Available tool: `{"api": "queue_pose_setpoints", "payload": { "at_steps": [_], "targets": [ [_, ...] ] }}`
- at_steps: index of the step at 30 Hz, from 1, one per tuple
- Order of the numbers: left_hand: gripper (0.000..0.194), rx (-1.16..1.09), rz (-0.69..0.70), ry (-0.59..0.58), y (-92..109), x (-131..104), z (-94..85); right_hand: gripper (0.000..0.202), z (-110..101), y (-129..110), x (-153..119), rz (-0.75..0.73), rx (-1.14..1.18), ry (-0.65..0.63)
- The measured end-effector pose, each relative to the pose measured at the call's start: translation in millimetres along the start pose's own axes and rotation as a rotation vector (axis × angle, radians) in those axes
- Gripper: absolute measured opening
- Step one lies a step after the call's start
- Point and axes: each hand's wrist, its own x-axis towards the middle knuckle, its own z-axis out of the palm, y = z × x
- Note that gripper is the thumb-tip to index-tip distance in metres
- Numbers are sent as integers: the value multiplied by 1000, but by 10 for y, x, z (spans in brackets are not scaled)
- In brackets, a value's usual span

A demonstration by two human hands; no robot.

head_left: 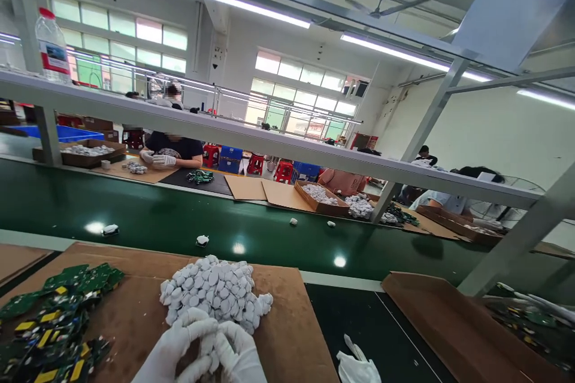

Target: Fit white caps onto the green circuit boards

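Both of my hands wear white gloves and meet low in the view, just in front of a heap of small white round pieces [215, 290]. My left hand [179, 344] is closed, its fingertips curled in toward the other hand. My right hand [238, 350] is closed too, thumb and fingers bent together against the left fingers. Whatever lies between them is hidden by the fingers. The heap rests on a brown cardboard sheet [283, 323]. To the left is a pile of green circuit boards [58, 317] with yellow parts.
Beyond the cardboard runs a green conveyor belt [157, 215] carrying several small white pieces. A white glove [357, 368] and a cardboard tray [449, 323] lie to the right. A shelf beam [269, 140] crosses ahead, bearing a bottle [54, 48]. Co-workers sit across the belt.
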Motion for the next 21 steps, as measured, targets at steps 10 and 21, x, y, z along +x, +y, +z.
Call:
{"api": "queue_pose_setpoints", "payload": {
  "at_steps": [10, 21],
  "targets": [
    [29, 190, 96, 207, -229, 58, -204, 76, 68, 403, 325, 86, 116, 2],
    [35, 74, -11, 271, -311, -45, -185, 76, -12, 424, 173, 74, 426, 117]
  ]
}}
